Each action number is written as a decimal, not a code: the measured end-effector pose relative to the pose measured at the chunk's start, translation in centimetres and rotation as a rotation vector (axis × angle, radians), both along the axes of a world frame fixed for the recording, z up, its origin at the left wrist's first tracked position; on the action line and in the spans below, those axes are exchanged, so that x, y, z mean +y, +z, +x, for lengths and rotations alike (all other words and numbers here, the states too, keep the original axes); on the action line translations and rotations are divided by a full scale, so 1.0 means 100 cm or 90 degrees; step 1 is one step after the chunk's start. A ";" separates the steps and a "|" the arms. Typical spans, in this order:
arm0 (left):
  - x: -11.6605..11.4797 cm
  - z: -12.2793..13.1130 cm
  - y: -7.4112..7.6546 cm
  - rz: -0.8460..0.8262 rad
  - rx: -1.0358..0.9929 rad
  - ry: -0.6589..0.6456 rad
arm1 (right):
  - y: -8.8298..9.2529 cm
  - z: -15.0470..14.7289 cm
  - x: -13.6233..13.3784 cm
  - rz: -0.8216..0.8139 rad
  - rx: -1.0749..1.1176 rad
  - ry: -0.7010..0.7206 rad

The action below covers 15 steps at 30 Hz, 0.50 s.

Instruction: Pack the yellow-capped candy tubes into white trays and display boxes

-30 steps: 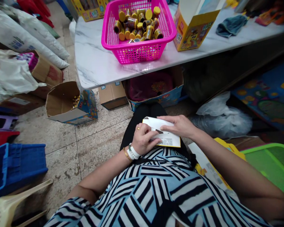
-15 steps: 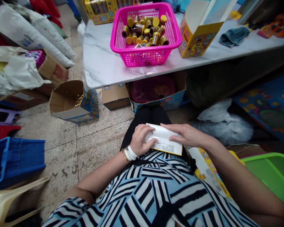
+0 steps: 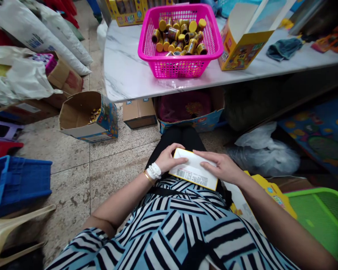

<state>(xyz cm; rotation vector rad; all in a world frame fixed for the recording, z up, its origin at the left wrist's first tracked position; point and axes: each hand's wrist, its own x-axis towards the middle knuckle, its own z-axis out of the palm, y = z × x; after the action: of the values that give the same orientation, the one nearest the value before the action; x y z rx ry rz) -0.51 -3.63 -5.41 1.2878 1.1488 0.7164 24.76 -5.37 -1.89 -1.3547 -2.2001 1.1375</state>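
Observation:
A white cardboard box [image 3: 192, 173] with yellow edges, a barcode and small print lies over my lap. My left hand [image 3: 170, 159] grips its left end, thumb on the white face and fingers around the far edge. On its right end rests my right hand [image 3: 220, 165], thumb on top and fingers along the far edge. Both hands are closed on this one box; its underside is hidden. Ahead on the table, a pink basket [image 3: 180, 69] holds several small jars [image 3: 173, 33] with yellow lids.
An open yellow display box [image 3: 238, 50] and a dark cloth [image 3: 284, 48] lie on the marble-patterned table [image 3: 124, 71]. On the floor to the left stand an open carton [image 3: 87, 129] and a blue crate [image 3: 25, 183]. A green basket [image 3: 318, 213] sits at my right beside yellow card pieces [image 3: 273, 191].
The box has turned so that its printed side with the barcode shows more fully. My left hand has shifted its hold to the box's left end. The view has moved slightly.

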 end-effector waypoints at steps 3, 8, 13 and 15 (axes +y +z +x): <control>0.001 0.007 -0.002 -0.071 -0.026 0.034 | -0.009 -0.006 -0.004 -0.028 0.025 -0.031; -0.006 0.018 0.000 0.028 0.048 0.069 | -0.023 -0.013 -0.022 -0.018 0.092 -0.286; -0.032 0.012 0.003 0.228 -0.003 0.072 | -0.015 0.004 -0.049 -0.344 0.453 -0.515; -0.035 0.006 -0.007 0.363 -0.051 0.012 | -0.014 0.012 -0.055 -0.477 0.547 -0.431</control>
<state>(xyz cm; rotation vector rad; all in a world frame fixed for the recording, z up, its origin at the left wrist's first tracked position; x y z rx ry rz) 0.07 -7.11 -6.11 1.7002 0.9195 1.1528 25.91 -10.88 -3.27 -1.2989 -0.6494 1.8293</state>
